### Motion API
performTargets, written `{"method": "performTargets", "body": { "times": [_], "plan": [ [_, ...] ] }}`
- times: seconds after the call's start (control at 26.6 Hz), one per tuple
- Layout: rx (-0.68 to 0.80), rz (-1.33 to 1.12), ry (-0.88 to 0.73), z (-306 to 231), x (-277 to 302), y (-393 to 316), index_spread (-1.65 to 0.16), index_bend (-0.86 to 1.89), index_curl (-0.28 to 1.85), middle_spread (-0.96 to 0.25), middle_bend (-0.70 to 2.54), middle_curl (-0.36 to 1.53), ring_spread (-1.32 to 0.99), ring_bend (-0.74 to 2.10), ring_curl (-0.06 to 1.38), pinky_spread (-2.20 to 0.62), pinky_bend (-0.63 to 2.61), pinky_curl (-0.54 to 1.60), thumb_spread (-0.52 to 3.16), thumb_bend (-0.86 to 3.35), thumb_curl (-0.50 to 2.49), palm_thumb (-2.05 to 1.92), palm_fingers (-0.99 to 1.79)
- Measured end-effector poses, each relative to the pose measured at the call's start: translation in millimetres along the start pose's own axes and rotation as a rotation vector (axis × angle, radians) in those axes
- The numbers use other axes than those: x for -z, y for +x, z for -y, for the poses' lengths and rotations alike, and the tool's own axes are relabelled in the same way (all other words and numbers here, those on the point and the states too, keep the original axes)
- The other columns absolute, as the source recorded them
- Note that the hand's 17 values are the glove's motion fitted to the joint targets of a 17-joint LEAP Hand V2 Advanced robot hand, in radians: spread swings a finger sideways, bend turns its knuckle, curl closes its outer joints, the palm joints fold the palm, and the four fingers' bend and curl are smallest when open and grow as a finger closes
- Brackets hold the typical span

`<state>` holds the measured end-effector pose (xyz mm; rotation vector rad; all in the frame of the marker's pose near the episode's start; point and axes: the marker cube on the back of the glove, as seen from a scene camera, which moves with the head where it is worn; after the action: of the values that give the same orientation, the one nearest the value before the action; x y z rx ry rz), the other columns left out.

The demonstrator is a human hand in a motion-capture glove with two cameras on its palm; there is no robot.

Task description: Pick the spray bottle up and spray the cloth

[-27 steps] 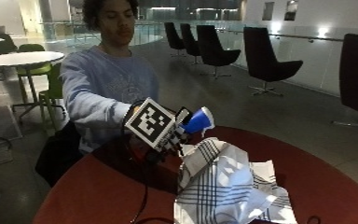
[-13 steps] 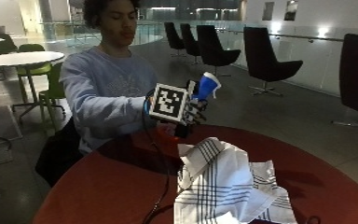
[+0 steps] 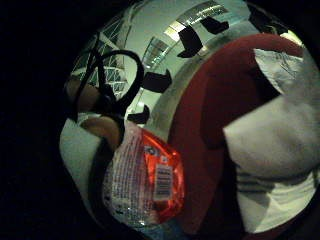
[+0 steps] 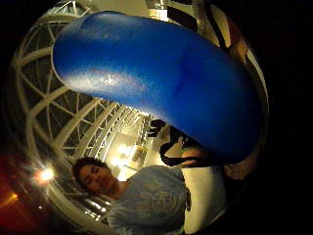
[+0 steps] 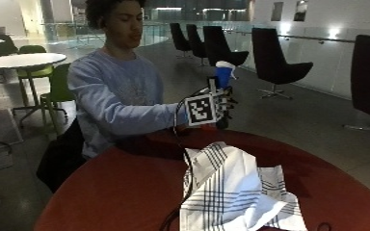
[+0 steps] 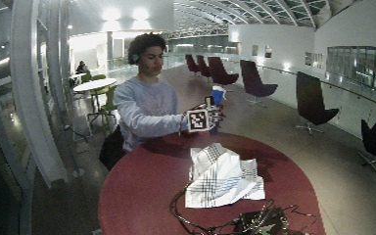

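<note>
A person sits at a round red table (image 5: 108, 192) and holds a spray bottle (image 5: 224, 77) up in the air with the gloved right hand (image 5: 220, 107). The fingers are curled round the bottle's body, so the hand grips it. The bottle stands upright, at about the height of the person's chest, above the table edge nearest to them. Its blue spray head (image 5: 225, 71) sticks out above the hand, with a pale nozzle at the top.

From the palm, on the thumb side, the blue head (image 4: 161, 83) fills most of the picture, very close. On the little finger side, I see the lower part of the bottle (image 3: 145, 180). It has an orange-red label with a barcode, and it looks clear near the bottom.

The cloth (image 5: 236, 192) lies on the table, in front of the hand and lower down. It is white with dark crossing stripes, and it is bunched up and folded, not flat. It does not touch the bottle. From the palm, the cloth (image 3: 280, 150) shows on the red table top (image 3: 205, 110) beside the bottle.

In the wide view, some cables and a small dark device (image 6: 260, 223) lie on the far end of the table (image 6: 142, 196), past the cloth (image 6: 223, 178).

I cannot see the person's other hand.
</note>
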<state>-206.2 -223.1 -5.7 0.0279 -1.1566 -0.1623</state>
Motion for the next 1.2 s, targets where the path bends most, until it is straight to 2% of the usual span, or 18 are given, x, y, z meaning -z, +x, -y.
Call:
{"method": "performTargets", "body": {
  "times": [0.3, 0.41, 0.6, 0.79, 0.9, 0.98, 1.05, 1.2],
  "plan": [
    [0.085, 0.012, -0.014, 5.7, -59.2, 28.7, -0.22, 0.13, 0.31, -0.05, 0.36, 0.46, -0.05, 0.51, 0.40, 0.01, 0.32, 0.37, 0.98, -0.03, 0.48, 0.80, 1.15],
    [0.090, -0.036, -0.069, -0.7, -67.4, 47.5, -0.22, 0.13, 0.32, -0.05, 0.36, 0.46, -0.05, 0.51, 0.40, 0.01, 0.32, 0.37, 0.98, -0.03, 0.48, 0.80, 1.15],
    [0.080, -0.013, 0.029, 11.1, -82.3, 57.1, -0.22, 0.13, 0.32, -0.06, 0.36, 0.46, -0.06, 0.51, 0.40, -0.01, 0.32, 0.37, 0.97, -0.02, 0.48, 0.80, 1.15],
    [0.064, -0.040, -0.022, 2.7, -88.4, 65.1, -0.23, 0.14, 0.33, -0.06, 0.36, 0.46, -0.06, 0.50, 0.40, -0.01, 0.31, 0.37, 0.97, -0.03, 0.48, 0.80, 1.14],
    [0.031, -0.050, -0.115, -13.2, -85.1, 64.1, -0.24, 0.15, 0.33, -0.07, 0.33, 0.45, -0.07, 0.47, 0.39, 0.01, 0.29, 0.37, 0.97, -0.04, 0.46, 0.77, 1.08],
    [0.015, -0.038, -0.111, -19.1, -77.1, 56.5, -0.27, 0.09, 0.32, -0.06, 0.31, 0.45, -0.06, 0.45, 0.39, 0.04, 0.29, 0.37, 0.96, -0.06, 0.44, 0.73, 0.94],
    [0.004, -0.048, -0.118, -28.3, -61.6, 47.2, -0.28, 0.03, 0.30, -0.06, 0.31, 0.45, -0.05, 0.46, 0.40, 0.07, 0.31, 0.39, 0.95, -0.06, 0.43, 0.70, 0.82],
    [-0.015, -0.174, -0.164, -55.8, -16.8, 33.9, -0.30, 0.04, 0.26, -0.05, 0.33, 0.45, -0.04, 0.44, 0.39, 0.11, 0.30, 0.38, 0.95, -0.05, 0.41, 0.67, 0.76]
  ]
}}
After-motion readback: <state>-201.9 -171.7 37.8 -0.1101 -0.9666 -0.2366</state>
